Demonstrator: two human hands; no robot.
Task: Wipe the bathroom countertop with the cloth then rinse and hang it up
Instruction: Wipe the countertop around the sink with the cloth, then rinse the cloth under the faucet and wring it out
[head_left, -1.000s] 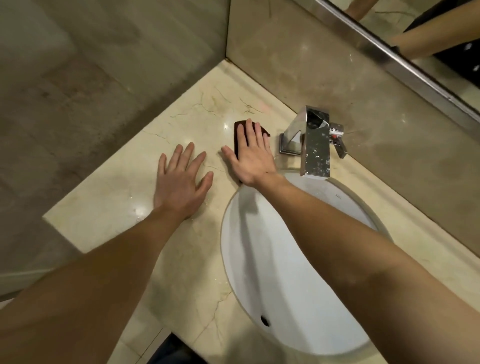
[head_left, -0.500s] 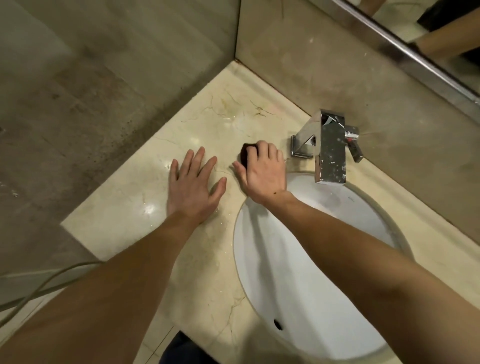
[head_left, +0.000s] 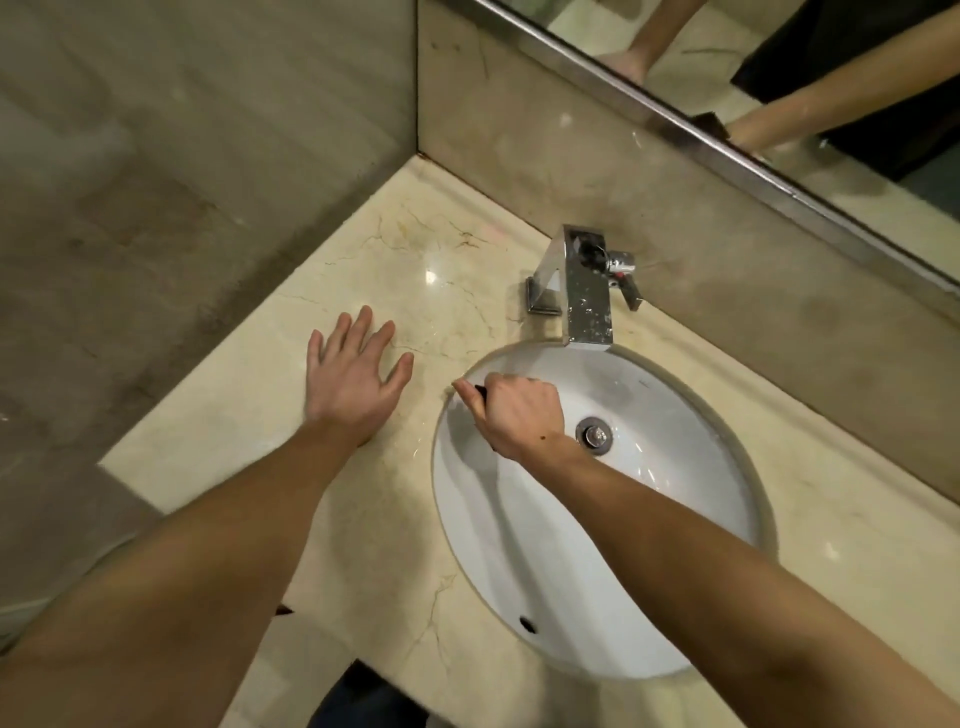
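Gripping the dark cloth (head_left: 483, 393) over the sink's (head_left: 597, 571) left rim at frame centre, the right hand (head_left: 519, 415) sits below-left of the faucet spout (head_left: 587, 306) (left hand (head_left: 353, 379) flat, spread, farther away).

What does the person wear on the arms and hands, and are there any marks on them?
Nothing worn shows: the left hand and the right hand are bare, without gloves or a watch, and both forearms have no sleeves. One small dark spot sits near the right wrist.
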